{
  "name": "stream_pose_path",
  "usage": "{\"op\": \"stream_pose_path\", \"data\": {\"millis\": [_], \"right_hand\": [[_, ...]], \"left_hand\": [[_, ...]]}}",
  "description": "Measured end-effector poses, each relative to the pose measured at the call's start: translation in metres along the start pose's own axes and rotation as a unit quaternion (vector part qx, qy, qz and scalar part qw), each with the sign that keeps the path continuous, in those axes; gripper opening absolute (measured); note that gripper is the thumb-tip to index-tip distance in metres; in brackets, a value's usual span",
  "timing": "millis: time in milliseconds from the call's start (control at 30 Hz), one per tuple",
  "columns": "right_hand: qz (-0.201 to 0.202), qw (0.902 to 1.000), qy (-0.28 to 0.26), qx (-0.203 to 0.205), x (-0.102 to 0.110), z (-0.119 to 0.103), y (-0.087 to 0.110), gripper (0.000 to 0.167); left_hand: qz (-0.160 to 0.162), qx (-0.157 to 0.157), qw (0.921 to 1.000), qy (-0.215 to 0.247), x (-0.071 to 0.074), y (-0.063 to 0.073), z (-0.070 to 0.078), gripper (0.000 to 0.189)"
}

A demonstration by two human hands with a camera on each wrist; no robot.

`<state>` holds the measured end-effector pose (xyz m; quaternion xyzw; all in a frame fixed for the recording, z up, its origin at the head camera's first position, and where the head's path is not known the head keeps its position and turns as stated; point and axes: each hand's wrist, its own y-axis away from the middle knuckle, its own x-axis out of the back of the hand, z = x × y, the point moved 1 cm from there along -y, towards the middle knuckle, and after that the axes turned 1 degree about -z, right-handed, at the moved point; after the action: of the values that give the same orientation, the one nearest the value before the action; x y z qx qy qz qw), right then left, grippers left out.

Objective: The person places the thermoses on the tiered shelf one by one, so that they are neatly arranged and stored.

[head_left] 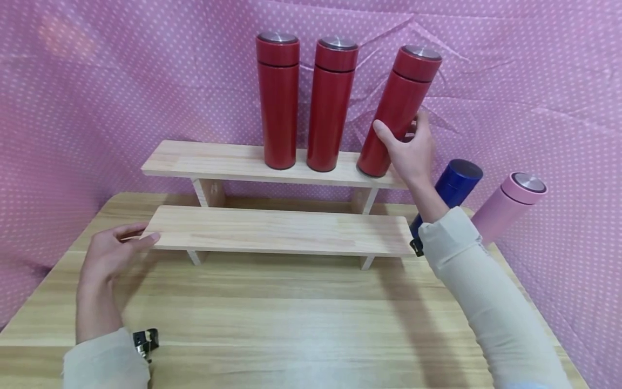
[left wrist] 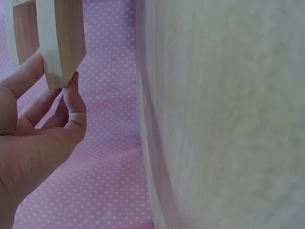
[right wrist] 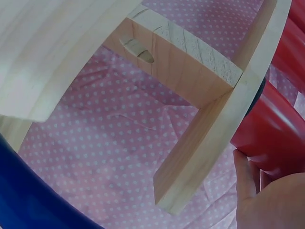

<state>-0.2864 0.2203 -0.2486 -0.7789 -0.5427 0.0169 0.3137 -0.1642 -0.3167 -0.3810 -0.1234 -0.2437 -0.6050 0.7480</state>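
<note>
My right hand (head_left: pixel 413 151) grips a red thermos flask (head_left: pixel 403 92) low on its body, thumb across the front. This flask leans right, its base at the right part of the upper wooden shelf (head_left: pixel 233 154). In the right wrist view the fingers (right wrist: pixel 244 176) lie against the red flask (right wrist: pixel 274 129) close to the board's edge. Two more red flasks, a left one (head_left: pixel 279 102) and a middle one (head_left: pixel 332 102), stand on the same shelf. At the left end of the lower shelf (head_left: pixel 272 229), my left hand (head_left: pixel 109 251) pinches the board's corner (left wrist: pixel 56 71) between thumb and fingers.
A blue flask (head_left: pixel 454 183) and a pink flask (head_left: pixel 507 205) stand right of the shelves, partly behind my right forearm. Both shelves rest on short wooden supports on the wooden table (head_left: pixel 272 324). Pink dotted cloth (head_left: pixel 146 81) hangs behind and at the sides.
</note>
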Motion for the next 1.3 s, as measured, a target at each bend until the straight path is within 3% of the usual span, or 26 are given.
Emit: {"op": "stream_pose_path", "data": {"millis": [767, 1300], "right_hand": [[0.004, 0.9994, 0.017, -0.029, -0.004, 0.005, -0.01, 0.072], [-0.032, 0.9976, 0.025, -0.055, 0.0, 0.003, -0.007, 0.077]], "left_hand": [[-0.001, 0.003, 0.9998, -0.019, 0.001, 0.001, 0.0, 0.076], [0.008, -0.016, 0.9998, -0.008, 0.0, 0.001, 0.0, 0.073]]}}
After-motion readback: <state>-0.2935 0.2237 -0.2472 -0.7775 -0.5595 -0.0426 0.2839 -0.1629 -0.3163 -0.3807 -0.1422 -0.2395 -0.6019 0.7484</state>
